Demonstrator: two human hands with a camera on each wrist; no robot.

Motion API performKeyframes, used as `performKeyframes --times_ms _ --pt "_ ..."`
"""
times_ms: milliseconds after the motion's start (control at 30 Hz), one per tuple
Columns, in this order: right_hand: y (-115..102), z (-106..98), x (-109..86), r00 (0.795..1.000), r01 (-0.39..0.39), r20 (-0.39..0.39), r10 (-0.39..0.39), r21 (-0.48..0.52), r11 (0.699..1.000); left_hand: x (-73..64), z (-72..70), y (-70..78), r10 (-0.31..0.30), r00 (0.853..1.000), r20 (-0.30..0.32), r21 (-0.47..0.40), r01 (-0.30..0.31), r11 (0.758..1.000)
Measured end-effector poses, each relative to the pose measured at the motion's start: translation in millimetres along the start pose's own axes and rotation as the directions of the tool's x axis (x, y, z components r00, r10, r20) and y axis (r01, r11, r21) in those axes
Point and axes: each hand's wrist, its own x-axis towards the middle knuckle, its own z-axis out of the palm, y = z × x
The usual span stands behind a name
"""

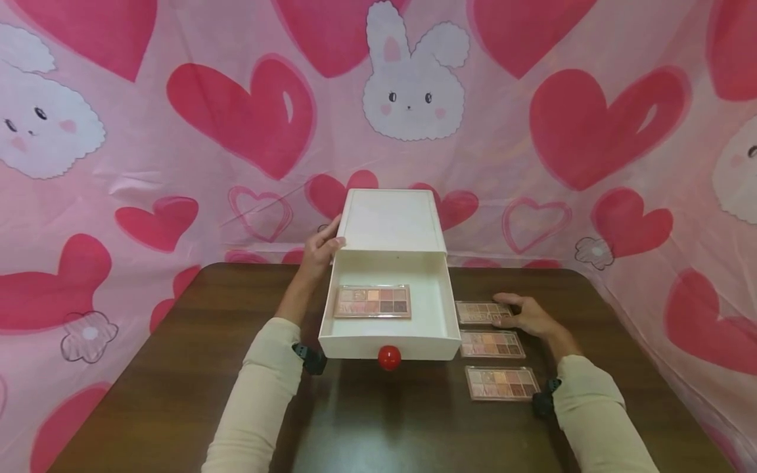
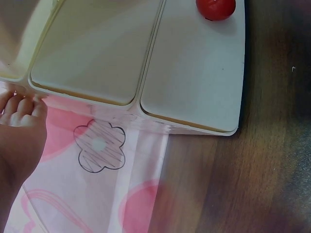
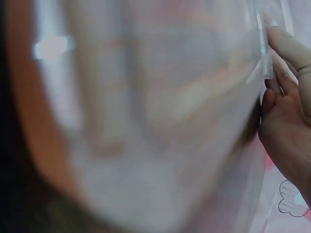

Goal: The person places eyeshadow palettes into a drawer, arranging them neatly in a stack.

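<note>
My left hand [image 1: 321, 249] holds the left side of a white drawer unit [image 1: 393, 220], thumb at its top edge. In the left wrist view, that hand's fingers look curled against the unit's side. The top drawer [image 1: 390, 348], with a red round knob [image 1: 389, 358], is pulled out. An eyeshadow palette [image 1: 372, 302] lies inside it, towards the left. To the right of the unit, my right hand [image 1: 528, 316] pinches the right end of the farthest eyeshadow palette [image 1: 476, 312] between thumb and fingers. A palette fills much of the right wrist view, blurred.
Two more eyeshadow palettes, a middle one [image 1: 493, 343] and a nearer one [image 1: 501, 383], lie on the brown wooden table [image 1: 177, 394]. Lower drawer fronts [image 2: 194, 68] are closed in the left wrist view. A pink cloth [image 1: 331, 131] with hearts and rabbits hangs behind the table.
</note>
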Motion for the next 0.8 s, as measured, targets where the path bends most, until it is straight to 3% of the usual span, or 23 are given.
performKeyframes --times_ms 267,500,800 --pt "5 0 1.2 1.000 0.027 0.016 -0.027 -0.029 0.999 -0.3 -1.4 0.6 -0.009 1.000 0.014 0.002 0.009 1.000" --pt "7 1 0.3 1.000 0.019 -0.024 -0.020 -0.050 0.999 0.1 -1.1 1.1 -0.005 1.000 0.014 0.017 0.005 1.000" --pt "12 0 1.1 0.999 0.013 -0.043 -0.013 0.005 1.000 -0.5 0.3 1.7 0.003 1.000 0.004 0.009 -0.003 1.000"
